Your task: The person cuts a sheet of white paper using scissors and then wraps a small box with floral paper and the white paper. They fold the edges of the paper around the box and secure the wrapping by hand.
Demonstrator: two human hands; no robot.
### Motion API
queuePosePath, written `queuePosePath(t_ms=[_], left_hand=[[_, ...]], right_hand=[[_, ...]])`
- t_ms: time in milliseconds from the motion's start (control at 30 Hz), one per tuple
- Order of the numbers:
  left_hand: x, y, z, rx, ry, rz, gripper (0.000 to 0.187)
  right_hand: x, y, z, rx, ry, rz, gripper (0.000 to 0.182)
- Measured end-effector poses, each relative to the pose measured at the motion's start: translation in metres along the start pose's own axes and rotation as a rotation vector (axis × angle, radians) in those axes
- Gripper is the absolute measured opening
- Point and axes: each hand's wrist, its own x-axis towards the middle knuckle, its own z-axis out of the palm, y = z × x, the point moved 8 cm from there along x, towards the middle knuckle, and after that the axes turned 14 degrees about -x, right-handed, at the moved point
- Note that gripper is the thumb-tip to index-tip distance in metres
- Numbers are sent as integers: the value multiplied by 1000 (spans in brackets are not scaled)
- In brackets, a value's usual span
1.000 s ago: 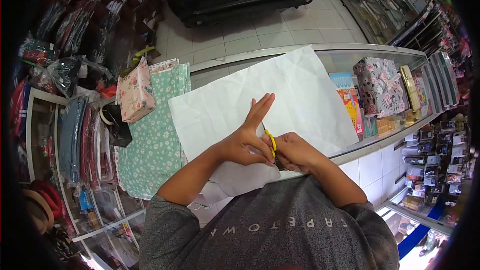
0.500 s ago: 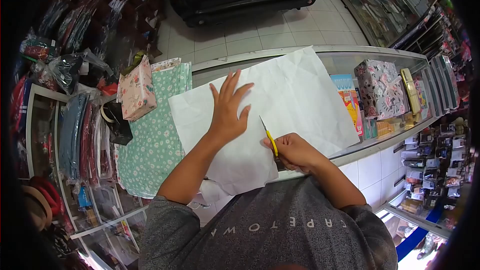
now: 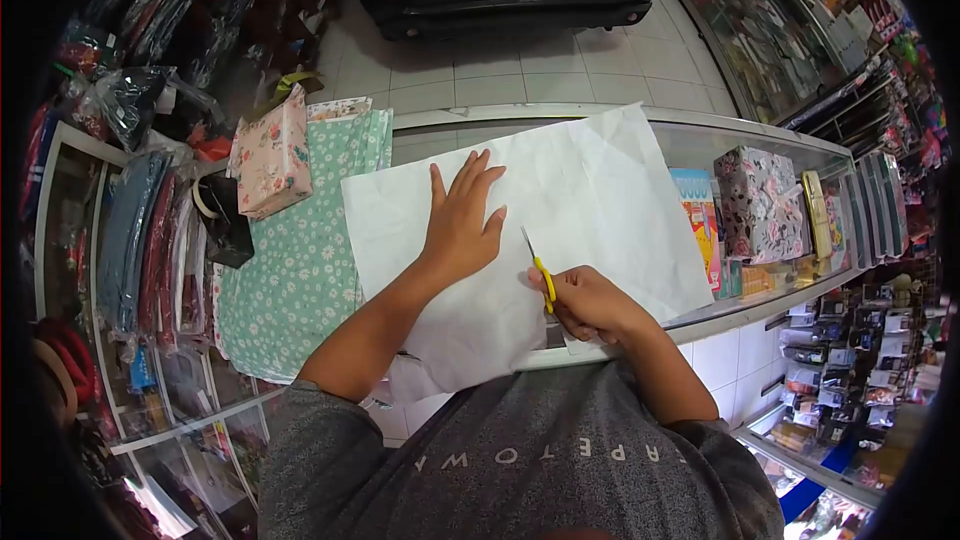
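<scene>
I watch the left hand [image 3: 462,225] lying palm down on a large white sheet [image 3: 610,210], its fingers spread apart and nothing pinched between them. To its right, the right hand [image 3: 590,302] is curled closed on the yellow handles of a pair of scissors [image 3: 546,285], near the near edge of the glass counter [image 3: 790,136]. The scissors' narrow tip points over the sheet toward the far edge; the two hands are apart.

I see the sheet laid at a slant over the middle of the counter, lightly creased. One of its corners reaches the far edge, and its lower part runs over the near edge, close to the person's grey shirt [image 3: 520,455].

Left of the sheet I have green floral paper [image 3: 295,260] with white daisies, its right side beside the sheet's left side. A pink floral box [image 3: 273,155] stands on its far part, and a black tape dispenser [image 3: 222,225] is just beside the box, on the near side.

At the right end of the counter, I make out colorful packets [image 3: 699,235] just beside the sheet, then a grey floral box [image 3: 755,205] and a slim gold box [image 3: 817,212] next to it. A dark car [image 3: 510,0] is beyond the far edge.
</scene>
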Motion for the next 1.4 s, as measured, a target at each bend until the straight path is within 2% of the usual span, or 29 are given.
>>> queuePosePath(t_ms=[200,500,933,1200,1400], left_hand=[[-1,0,1,14,6,17,55],[0,0,1,37,-24,-11,61],[-1,0,1,25,-51,-20,61],[0,-2,1,12,-46,-31,59],[0,-2,0,6,-42,-32,59]], right_hand=[[7,-6,-4,-13,1,2,57],[19,5,3,86,-9,-105,60],[15,6,8,132,4,-107,56],[14,9,2,109,52,-73,45],[15,10,2,140,53,-63,49]])
